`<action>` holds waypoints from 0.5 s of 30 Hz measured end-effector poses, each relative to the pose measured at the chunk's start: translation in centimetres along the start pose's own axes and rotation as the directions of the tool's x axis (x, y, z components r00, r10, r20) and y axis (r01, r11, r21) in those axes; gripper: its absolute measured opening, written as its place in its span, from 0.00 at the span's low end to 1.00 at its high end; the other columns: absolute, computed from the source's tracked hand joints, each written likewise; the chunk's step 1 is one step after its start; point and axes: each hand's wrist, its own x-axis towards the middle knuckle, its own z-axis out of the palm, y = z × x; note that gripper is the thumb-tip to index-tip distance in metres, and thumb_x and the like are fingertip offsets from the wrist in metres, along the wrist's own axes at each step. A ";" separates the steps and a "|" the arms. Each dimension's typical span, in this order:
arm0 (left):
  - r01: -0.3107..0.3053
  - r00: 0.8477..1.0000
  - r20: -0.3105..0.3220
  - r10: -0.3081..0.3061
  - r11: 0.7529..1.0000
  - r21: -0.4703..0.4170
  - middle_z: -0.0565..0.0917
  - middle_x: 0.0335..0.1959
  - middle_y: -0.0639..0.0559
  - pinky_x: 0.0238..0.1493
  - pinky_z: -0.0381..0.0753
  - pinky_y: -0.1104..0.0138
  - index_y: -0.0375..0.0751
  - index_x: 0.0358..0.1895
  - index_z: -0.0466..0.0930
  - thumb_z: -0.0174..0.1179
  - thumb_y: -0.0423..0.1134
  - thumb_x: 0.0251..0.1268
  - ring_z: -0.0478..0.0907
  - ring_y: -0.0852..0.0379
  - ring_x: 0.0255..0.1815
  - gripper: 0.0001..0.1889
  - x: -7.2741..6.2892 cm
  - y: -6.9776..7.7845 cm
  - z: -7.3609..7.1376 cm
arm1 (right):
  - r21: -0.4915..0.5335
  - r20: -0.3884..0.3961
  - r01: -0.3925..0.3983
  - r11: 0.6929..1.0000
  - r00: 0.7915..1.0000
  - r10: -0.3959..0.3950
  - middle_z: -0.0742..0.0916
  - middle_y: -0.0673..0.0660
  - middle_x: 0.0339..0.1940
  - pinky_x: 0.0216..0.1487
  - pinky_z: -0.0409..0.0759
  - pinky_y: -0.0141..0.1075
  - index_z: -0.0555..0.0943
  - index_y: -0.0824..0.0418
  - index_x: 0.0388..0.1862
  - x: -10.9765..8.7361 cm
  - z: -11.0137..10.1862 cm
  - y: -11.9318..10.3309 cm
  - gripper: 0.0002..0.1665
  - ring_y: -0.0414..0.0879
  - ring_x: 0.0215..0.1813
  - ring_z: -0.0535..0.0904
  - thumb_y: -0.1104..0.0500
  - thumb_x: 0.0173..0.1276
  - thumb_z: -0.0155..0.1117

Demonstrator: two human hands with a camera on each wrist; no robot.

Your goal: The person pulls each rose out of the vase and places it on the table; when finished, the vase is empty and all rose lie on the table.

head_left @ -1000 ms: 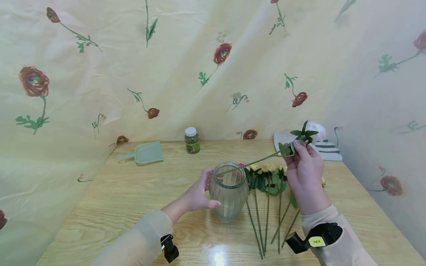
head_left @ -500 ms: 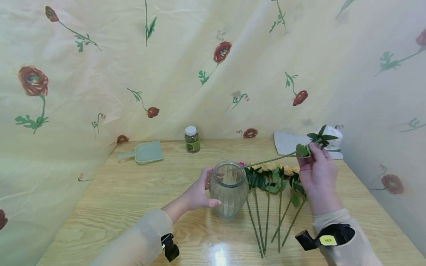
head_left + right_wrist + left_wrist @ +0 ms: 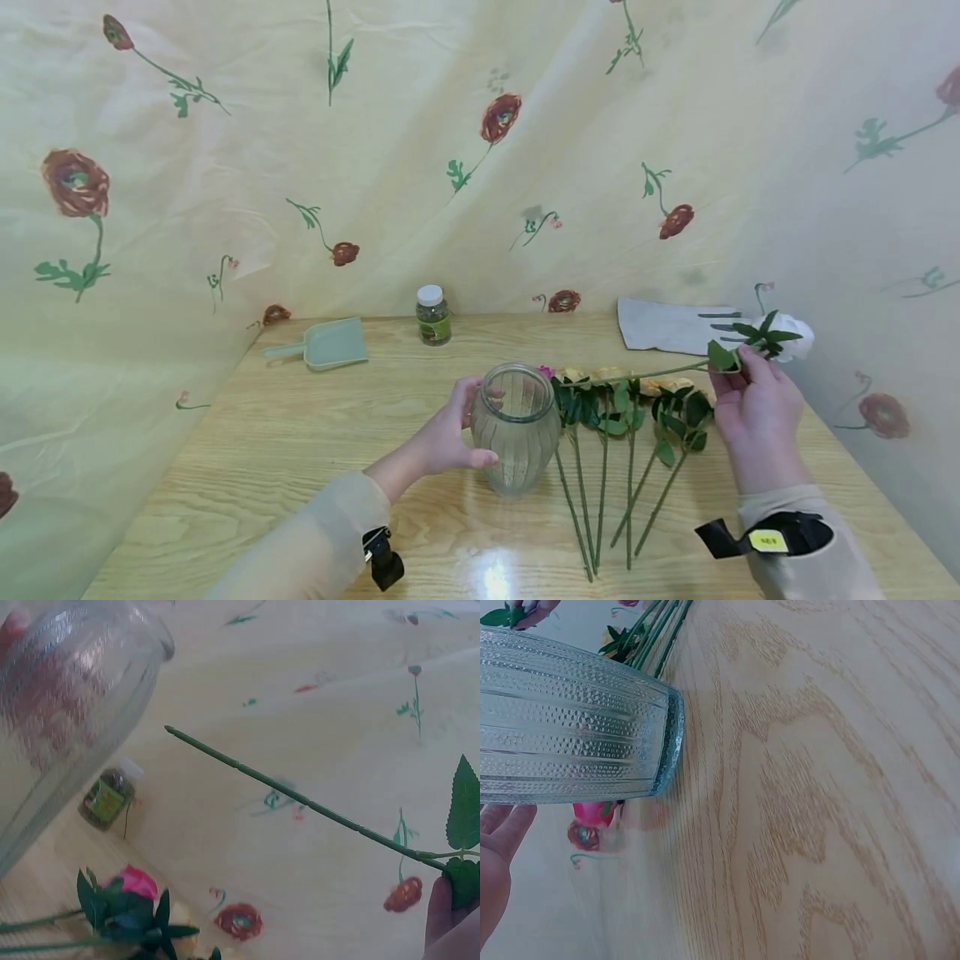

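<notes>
My left hand (image 3: pixel 450 433) grips a ribbed clear glass vase (image 3: pixel 517 458) from its left side, thumb in front and fingers behind. The vase stands upright on the table with nothing inside it. My right hand (image 3: pixel 761 417) pinches a white rose (image 3: pixel 795 336) just below its bloom, among the leaves. Its bare green stem (image 3: pixel 300 799) points left toward the vase, its tip apart from the glass in the right wrist view. Several yellow roses (image 3: pixel 667 386) and a pink one (image 3: pixel 546 372) lie right of the vase, stems toward me.
On the wooden table (image 3: pixel 300 442), a pale green dustpan (image 3: pixel 335 344) lies at the back left. A white-capped jar (image 3: pixel 433 317) stands at the back middle. Behind my right hand is a grey-white cloth (image 3: pixel 660 325) with dark stripes. A flowered curtain (image 3: pixel 420 150) hangs behind.
My right hand has moved right and slightly toward me with the white rose, drawing the stem's tip away from over the vase mouth. The left hand and vase have stayed in place.
</notes>
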 end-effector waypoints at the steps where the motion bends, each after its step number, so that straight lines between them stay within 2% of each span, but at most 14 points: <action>1: 0.000 1.000 0.001 0.000 1.000 -0.002 0.65 0.64 0.42 0.60 0.66 0.54 0.45 0.67 0.45 0.68 0.34 0.45 0.67 0.46 0.62 0.47 0.0 0.0 0.0 | -0.015 -0.006 0.000 1.000 1.000 0.000 0.78 0.57 0.43 0.44 0.81 0.40 0.72 0.62 0.51 0.1 -0.3 -0.1 0.17 0.51 0.38 0.81 0.72 0.65 0.57; 7: 0.000 1.000 0.003 0.000 1.000 -0.004 0.64 0.64 0.42 0.60 0.66 0.53 0.45 0.67 0.45 0.68 0.35 0.45 0.67 0.46 0.62 0.47 -0.1 0.0 -0.1 | -0.131 -0.034 -0.014 0.991 0.999 0.010 0.78 0.57 0.38 0.40 0.81 0.38 0.74 0.65 0.44 0.7 -1.7 -0.7 0.10 0.50 0.34 0.80 0.72 0.64 0.58; 15: -0.019 1.000 0.005 0.019 1.000 -0.006 0.64 0.64 0.41 0.59 0.67 0.54 0.46 0.67 0.45 0.67 0.36 0.45 0.67 0.45 0.62 0.47 -0.1 0.1 -0.1 | -0.281 -0.138 -0.074 0.957 0.990 0.036 0.80 0.54 0.36 0.36 0.80 0.36 0.76 0.61 0.42 1.4 -3.4 -1.5 0.11 0.46 0.34 0.80 0.69 0.62 0.63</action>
